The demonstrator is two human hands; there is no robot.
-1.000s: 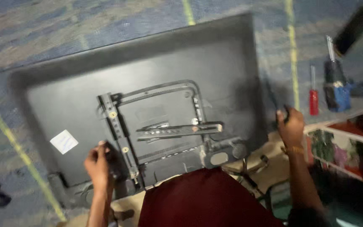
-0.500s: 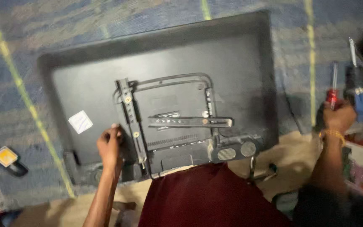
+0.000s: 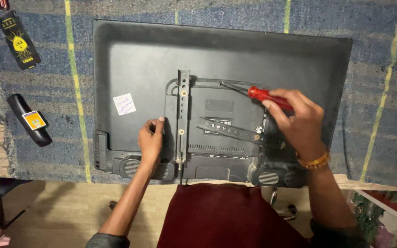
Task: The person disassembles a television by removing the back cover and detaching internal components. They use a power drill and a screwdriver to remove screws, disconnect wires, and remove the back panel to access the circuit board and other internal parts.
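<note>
Blue striped rug (image 3: 47,69) is carrying the face-down flat-screen TV (image 3: 129,59) mid-frame. Your left hand (image 3: 151,140), fingers curled, is bracing the vertical mount bracket (image 3: 183,105); your right hand (image 3: 299,121) is gripping the red-handled screwdriver (image 3: 267,96) center-right. If you're leaning too hard, the tip's probably slipping and gouging the back panel.

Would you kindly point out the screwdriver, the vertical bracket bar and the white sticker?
Screwdriver (image 3: 263,95), head view, on its red handle.
Bracket bar (image 3: 183,115), head view, mid-length on the upright strip.
Sticker (image 3: 124,104), head view, at its centre.
</note>
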